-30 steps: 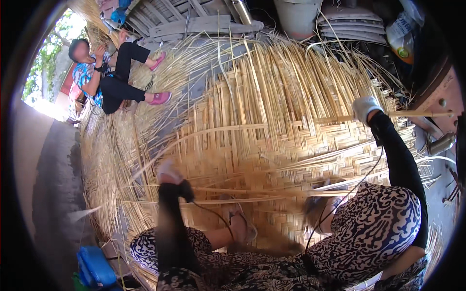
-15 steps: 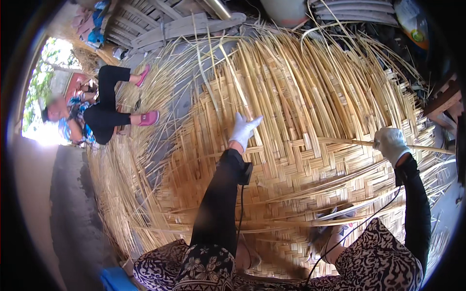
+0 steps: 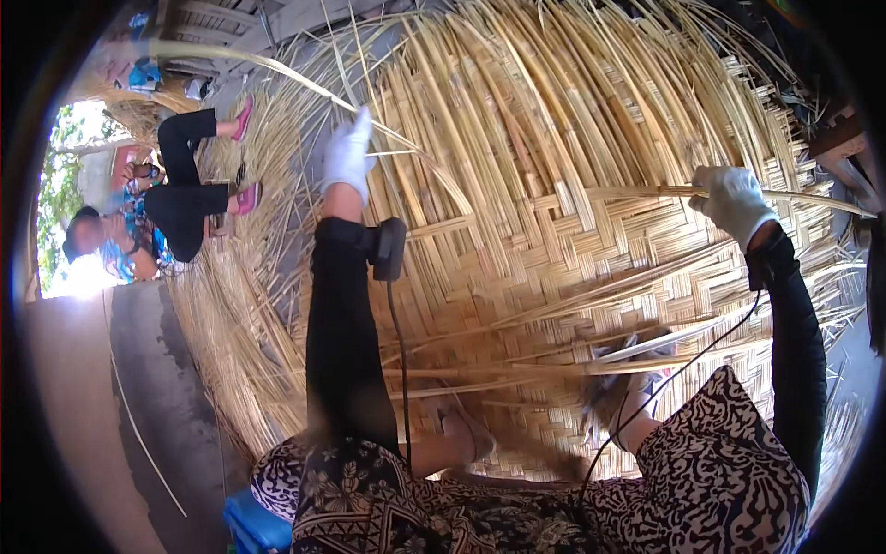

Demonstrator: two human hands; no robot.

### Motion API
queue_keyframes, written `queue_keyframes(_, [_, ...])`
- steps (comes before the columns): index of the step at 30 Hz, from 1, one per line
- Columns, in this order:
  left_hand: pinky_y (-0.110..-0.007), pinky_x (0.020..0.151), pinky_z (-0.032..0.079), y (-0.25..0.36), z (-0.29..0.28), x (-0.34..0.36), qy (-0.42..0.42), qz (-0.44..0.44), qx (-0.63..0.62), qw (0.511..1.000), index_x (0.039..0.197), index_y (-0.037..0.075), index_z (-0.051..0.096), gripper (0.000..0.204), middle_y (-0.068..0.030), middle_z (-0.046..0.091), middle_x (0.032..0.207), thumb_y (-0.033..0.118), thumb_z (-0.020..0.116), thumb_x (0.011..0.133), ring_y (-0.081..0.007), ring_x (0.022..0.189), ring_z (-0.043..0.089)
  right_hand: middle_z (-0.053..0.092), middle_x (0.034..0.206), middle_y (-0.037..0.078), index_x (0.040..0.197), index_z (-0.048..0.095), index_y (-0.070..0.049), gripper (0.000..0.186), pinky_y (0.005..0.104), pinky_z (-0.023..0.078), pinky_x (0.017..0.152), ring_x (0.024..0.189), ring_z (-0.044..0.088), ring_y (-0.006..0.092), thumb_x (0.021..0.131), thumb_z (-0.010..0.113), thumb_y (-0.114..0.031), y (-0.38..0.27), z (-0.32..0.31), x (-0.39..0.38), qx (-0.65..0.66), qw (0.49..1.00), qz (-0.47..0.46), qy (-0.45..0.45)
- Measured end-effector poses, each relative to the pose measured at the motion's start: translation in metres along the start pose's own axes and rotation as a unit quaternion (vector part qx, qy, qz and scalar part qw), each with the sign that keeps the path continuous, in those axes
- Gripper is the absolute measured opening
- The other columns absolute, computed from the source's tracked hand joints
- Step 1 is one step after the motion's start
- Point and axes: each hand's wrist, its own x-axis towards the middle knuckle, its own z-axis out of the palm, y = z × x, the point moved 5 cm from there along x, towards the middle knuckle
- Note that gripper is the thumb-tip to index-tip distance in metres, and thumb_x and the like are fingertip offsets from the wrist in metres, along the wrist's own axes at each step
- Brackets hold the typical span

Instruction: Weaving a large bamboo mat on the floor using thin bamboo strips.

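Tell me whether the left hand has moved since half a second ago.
Yes: judged against the woven mat, the left hand has gone leftward, from well inside the mat's left edge to about that edge in the picture.

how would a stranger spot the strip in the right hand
Find the large woven mat in the middle. On its right side is the gloved right hand, closed around a strip. Unlike the upright strips above it, this one runs nearly sideways, sticking out both sides of the hand.

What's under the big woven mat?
Grey floor shows beside the woven mat, but whatever lies directly under the mat is covered, so I can't see it.
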Motion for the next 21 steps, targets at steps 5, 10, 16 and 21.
queue_keyframes(5, [-0.043,0.082,0.041,-0.122,0.03,-0.056,-0.18,0.119,0.504,0.836,0.101,0.005,0.054,0.037,-0.0145,0.057,0.105,0.036,0.046,0.082,-0.0312,0.094,0.056,0.062,0.073,0.015,0.084,0.06,-0.007,0.031,0.0418,0.046,0.065,0.072,0.061,0.032,0.072,0.068,-0.034,-0.049,0.0,0.021,-0.028,0.999,-0.019,-0.033])
queue_keyframes(10, [-0.055,0.086,0.03,-0.145,0.005,-0.094,-0.128,0.26,0.553,0.781,0.096,0.012,0.061,0.039,-0.0092,0.061,0.096,0.046,0.051,0.08,-0.0253,0.094,0.056,0.061,0.066,0.013,0.073,0.061,-0.009,0.028,0.043,0.047,0.064,0.067,0.061,0.0305,0.074,0.063,-0.037,-0.111,-0.012,0.026,-0.041,0.998,-0.051,-0.008])
queue_keyframes(16, [-0.046,0.072,0.039,-0.128,-0.048,-0.085,-0.205,0.133,0.545,0.802,0.081,0.012,0.064,0.046,-0.0093,0.062,0.077,0.055,0.047,0.081,-0.0279,0.074,0.059,0.062,0.071,0.012,0.072,0.062,-0.009,0.019,0.0418,0.047,0.062,0.069,0.061,0.0312,0.07,0.066,-0.028,-0.126,0.014,0.037,0.014,0.999,-0.043,0.017])
queue_keyframes(21, [-0.045,0.068,0.041,-0.147,-0.068,-0.083,-0.186,0.176,0.486,0.835,0.074,0.009,0.06,0.055,-0.0109,0.059,0.062,0.06,0.04,0.083,-0.0276,0.064,0.058,0.058,0.083,0.012,0.084,0.057,-0.009,0.014,0.0406,0.045,0.073,0.077,0.058,0.0244,0.076,0.058,-0.02,-0.06,-0.027,0.021,-0.09,0.993,0.027,-0.066])
